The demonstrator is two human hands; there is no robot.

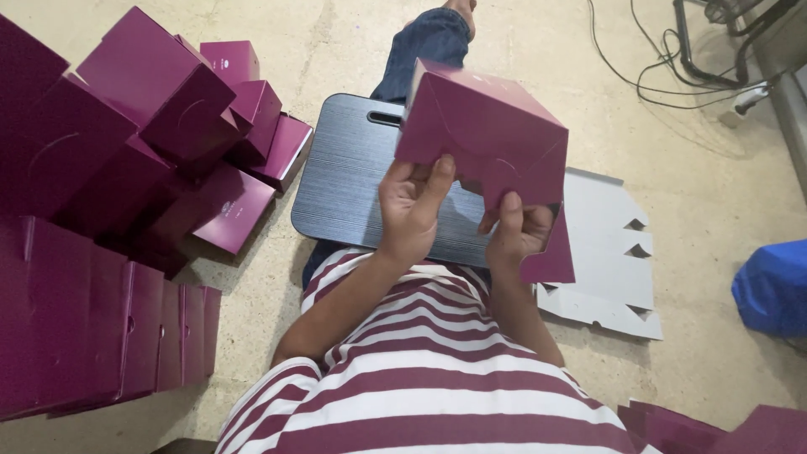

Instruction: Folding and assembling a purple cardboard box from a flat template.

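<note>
I hold a magenta cardboard box (483, 134) up in front of me, above a dark lap tray (345, 181). My left hand (412, 210) grips its lower left edge, thumb on a bottom flap. On the lower right side my right hand (517, 231) pinches a bottom flap, and another magenta flap (555, 256) hangs beside that hand. The box's bottom flaps are partly folded.
A heap of folded magenta boxes (160, 109) lies at the left, with a row of them (92, 324) nearer me. A flat white die-cut cardboard sheet (609, 252) lies on the floor at right. Cables (672, 67) run at top right, a blue bag (773, 286) at right.
</note>
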